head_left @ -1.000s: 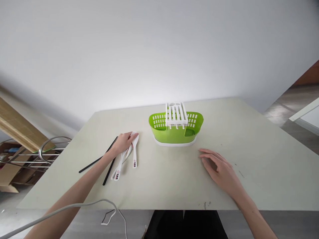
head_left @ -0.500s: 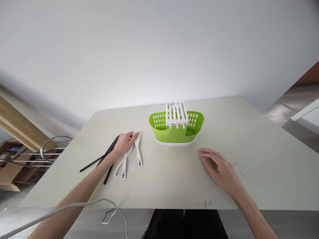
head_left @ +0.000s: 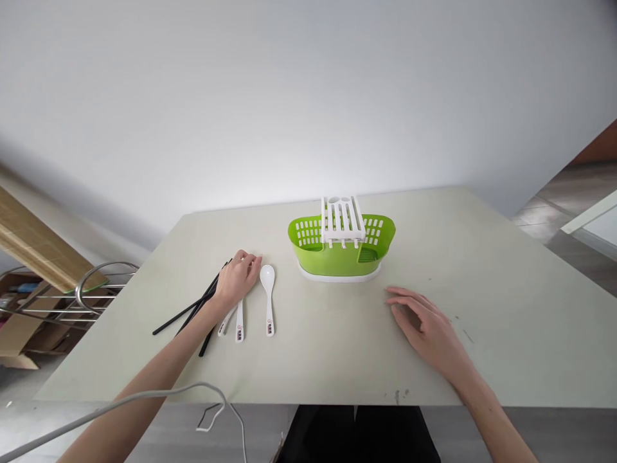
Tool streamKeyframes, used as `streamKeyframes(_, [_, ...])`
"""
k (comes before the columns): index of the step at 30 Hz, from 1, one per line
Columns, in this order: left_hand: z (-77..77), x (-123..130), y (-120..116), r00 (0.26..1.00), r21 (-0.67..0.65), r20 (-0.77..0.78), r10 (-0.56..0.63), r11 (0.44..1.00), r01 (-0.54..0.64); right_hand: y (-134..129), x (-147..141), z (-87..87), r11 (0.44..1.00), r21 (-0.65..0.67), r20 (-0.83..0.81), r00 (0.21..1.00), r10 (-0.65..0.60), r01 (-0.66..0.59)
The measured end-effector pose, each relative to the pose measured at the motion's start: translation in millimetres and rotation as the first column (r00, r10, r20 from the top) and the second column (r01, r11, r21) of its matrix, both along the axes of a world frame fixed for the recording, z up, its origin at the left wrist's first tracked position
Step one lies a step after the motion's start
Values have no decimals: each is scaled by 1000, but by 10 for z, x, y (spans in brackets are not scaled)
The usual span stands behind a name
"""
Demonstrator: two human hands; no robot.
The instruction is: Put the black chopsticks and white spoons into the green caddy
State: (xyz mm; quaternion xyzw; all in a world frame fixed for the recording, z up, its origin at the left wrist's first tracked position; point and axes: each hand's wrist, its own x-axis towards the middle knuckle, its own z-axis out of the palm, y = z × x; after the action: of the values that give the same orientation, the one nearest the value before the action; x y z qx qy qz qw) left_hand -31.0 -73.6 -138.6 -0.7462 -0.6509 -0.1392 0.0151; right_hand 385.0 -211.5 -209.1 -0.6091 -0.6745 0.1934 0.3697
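White glossy spoon (head_left: 268, 297), oval-bowled, beside left hand (head_left: 236, 278); slotted green basket (head_left: 332, 262).

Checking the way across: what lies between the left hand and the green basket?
In the head view, one white spoon lies on the table between the left hand and the green basket, nearer the hand.

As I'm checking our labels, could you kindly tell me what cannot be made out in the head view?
Head view: upper ends of two white utensils, hidden by the left hand.
Head view: inside of the green basket, partly behind its wall and white rack.
Head view: right forearm, cut off by the bottom edge.
Head view: handle print, too small.
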Motion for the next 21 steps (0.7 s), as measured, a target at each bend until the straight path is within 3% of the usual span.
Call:
streamKeyframes(7, [44, -123, -43, 1000, -48, -9, -4, 999, 3, -3, 1, 8, 1000, -17, 2, 1000, 0, 0])
streamKeyframes(13, [284, -178, -16, 968, 223, 251, -26, 974, -32, -11, 6, -4, 1000, -26, 0, 1000, 0, 0])
streamKeyframes(17, [506, 37, -19, 945, 418, 295, -139, 908, 3, -8, 12, -18, 1000, -22, 8, 1000, 0, 1])
streamKeyframes(21, [701, 503, -115, 914, 514, 238, -329, 841, 169, -3, 9, -12, 1000, -7, 11, 1000, 2, -2])
